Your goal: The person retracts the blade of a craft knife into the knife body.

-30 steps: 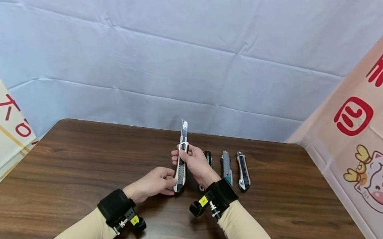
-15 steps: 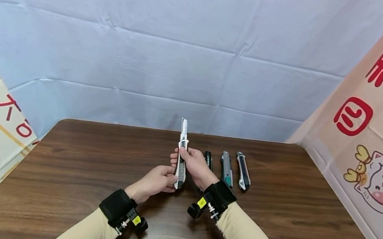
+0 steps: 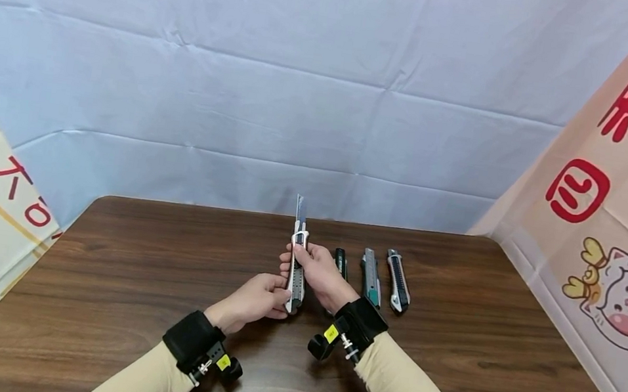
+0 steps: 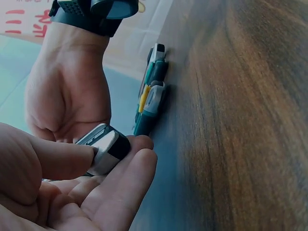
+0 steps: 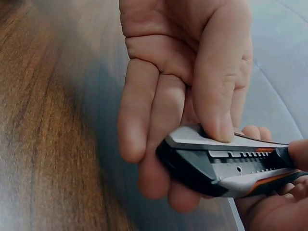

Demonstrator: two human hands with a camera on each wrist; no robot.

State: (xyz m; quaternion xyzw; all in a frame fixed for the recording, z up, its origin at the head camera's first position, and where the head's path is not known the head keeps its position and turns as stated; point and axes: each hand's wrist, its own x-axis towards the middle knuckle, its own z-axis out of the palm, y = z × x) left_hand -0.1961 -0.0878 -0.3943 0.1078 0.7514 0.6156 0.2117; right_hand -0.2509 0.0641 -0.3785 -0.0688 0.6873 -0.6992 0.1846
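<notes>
Nearest the front edge of the table [image 3: 98, 300], the left hand [image 3: 252, 300] lies palm up, thumb and fingers pinching the butt of the utility knife [image 3: 296, 273]. The right hand [image 3: 318, 273] wraps the knife's middle, raised mid-table, blade extended toward the far edge. Beyond, three other knives [image 3: 375, 277] lie side by side near the far edge.
</notes>
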